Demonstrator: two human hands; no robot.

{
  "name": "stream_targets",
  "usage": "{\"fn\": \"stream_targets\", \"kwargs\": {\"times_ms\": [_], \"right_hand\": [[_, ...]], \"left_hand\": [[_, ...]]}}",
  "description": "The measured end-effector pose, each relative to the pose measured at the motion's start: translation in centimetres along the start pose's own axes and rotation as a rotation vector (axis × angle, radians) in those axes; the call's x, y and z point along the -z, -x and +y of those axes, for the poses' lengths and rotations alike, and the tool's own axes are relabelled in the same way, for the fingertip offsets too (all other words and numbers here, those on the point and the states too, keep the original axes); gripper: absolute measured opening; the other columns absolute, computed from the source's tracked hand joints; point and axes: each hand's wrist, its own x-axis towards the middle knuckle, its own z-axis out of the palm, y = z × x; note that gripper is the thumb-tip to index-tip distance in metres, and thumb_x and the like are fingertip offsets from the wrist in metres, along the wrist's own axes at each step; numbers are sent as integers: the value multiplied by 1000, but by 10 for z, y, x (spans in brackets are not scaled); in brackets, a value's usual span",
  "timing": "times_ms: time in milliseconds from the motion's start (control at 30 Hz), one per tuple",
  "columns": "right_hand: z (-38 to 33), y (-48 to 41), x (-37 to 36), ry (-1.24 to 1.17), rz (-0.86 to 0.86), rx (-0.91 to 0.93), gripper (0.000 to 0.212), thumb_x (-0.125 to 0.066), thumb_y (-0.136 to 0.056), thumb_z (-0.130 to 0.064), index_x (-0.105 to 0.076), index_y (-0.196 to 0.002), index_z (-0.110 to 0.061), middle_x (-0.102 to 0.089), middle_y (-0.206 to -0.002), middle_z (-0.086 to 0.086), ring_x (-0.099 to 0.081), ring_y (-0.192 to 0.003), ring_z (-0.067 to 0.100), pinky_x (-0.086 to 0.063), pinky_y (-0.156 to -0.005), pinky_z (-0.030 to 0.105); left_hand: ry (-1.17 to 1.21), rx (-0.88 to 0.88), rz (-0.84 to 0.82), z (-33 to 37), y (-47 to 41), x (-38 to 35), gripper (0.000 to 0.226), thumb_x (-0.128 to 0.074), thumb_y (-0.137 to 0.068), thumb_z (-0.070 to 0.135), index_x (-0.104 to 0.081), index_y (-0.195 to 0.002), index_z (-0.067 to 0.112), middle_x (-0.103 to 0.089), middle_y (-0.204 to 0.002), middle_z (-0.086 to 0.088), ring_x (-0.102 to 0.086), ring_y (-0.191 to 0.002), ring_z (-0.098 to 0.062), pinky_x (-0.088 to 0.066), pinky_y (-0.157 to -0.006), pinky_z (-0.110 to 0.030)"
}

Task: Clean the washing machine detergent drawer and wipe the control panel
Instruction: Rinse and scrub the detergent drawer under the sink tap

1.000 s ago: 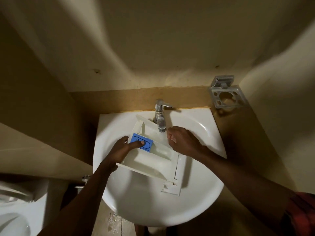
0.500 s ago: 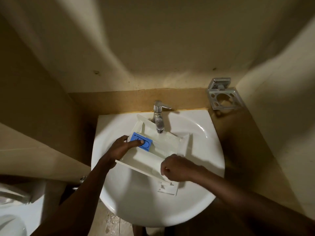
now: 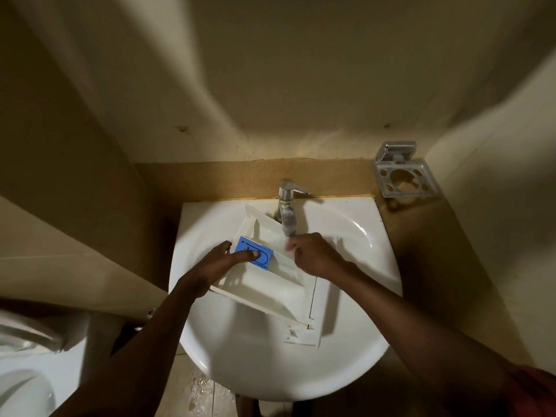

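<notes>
The detergent drawer (image 3: 264,285) lies tilted in the sink (image 3: 255,359), under the tap (image 3: 286,212) at twelve o'clock. Your left grip (image 3: 221,263) curls round its nine-o'clock edge, pressing the blue insert (image 3: 261,257). Whether your right grip (image 3: 316,255) at three o'clock pinches anything, I cannot tell.

This is a small home bathroom, cramped into a corner of plain beige walls (image 3: 270,85). A white ceramic washbasin (image 3: 255,362) stands against a tan band (image 3: 210,179) along the wall, with a chrome single-lever tap (image 3: 285,212) at its back edge and a chrome wall-mounted toothbrush holder (image 3: 403,176) just beyond its far right corner. The white toilet (image 3: 24,380) at the lower left and the wet, tiled floor (image 3: 195,395) under the basin's near edge show the same.
</notes>
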Motion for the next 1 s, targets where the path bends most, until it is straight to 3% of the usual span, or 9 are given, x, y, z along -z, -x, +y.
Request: {"fn": "stream_targets", "kwargs": {"times_ms": [67, 167, 267, 333, 500, 667, 767, 867, 1000], "right_hand": [[-2, 0, 3, -103, -36, 23, 43, -43, -90, -4, -66, -119, -26, -60, -129, -1, -57, -107, 15, -43, -86, 21], [1, 4, -14, -55, -215, 145, 49, -40, -93, -7, -57, -132, -31, -59, -134, -3, -55, -118, 16, -41, -90, 21], [17, 4, -7, -133, 94, 123, 34, -47, -88, -10, -71, -102, -29, -71, -109, -7, -63, -103, 13, -49, -90, 25], [30, 2, 4, -90, 192, 138, 23, -56, -85, -12, -69, -98, -26, -70, -105, -8, -63, -99, 12, -49, -84, 23], [25, -5, 22, 68, -108, 158, 36, -63, -89, -30, -57, -124, -23, -61, -129, -2, -58, -117, 18, -46, -96, 31], [30, -11, 28, 476, -127, 61, 53, -53, -91, -45, -41, -138, -24, -57, -130, 7, -53, -120, 28, -37, -100, 39], [43, -9, 26, 204, -68, -65, 49, -62, -86, -47, -52, -127, -22, -56, -127, 3, -55, -116, 21, -43, -94, 31], [47, -2, 23, -208, 18, -170, 41, -72, -83, -36, -55, -116, -19, -60, -109, 2, -63, -80, 13, -52, -62, 22], [49, -1, 22, -269, 176, -163, 26, -75, -80, -28, -60, -100, -21, -66, -100, 0, -65, -71, 15, -48, -53, 18]], "left_hand": [[2, 5, -27, 0, 0, -1, 45, -73, -82, 46, -63, -120, 24, -75, -107, -3, -71, -96, -25, -57, -77, -32], [31, 23, -59, -5, 1, -1, 58, -73, -72, 54, -64, -122, 26, -75, -108, -3, -71, -99, -28, -58, -88, -40], [83, 26, -81, -14, 7, 8, 58, -73, -72, 51, -65, -122, 24, -75, -111, -3, -70, -104, -29, -54, -97, -45], [99, 28, -106, -17, 10, 12, 51, -72, -79, 47, -65, -123, 23, -75, -113, -3, -69, -107, -28, -53, -97, -42], [94, 44, -139, -8, 14, 11, 25, -61, -93, 30, -66, -116, 22, -77, -105, 1, -70, -99, -21, -54, -76, -25], [112, 20, -216, -7, 15, 11, 63, -80, -61, 50, -67, -116, 23, -76, -108, -1, -72, -95, -18, -54, -79, -27], [143, -5, -199, -15, 13, 10, 50, -75, -74, 43, -67, -117, 21, -76, -109, -1, -70, -103, -23, -52, -92, -35], [160, -20, -167, -24, 7, 9, 59, -73, -74, 46, -61, -126, 19, -73, -117, -6, -68, -109, -30, -50, -101, -46], [170, -20, -126, -27, -1, 9, 63, -77, -74, 45, -57, -127, 17, -74, -114, -5, -70, -104, -27, -54, -93, -42]]}}
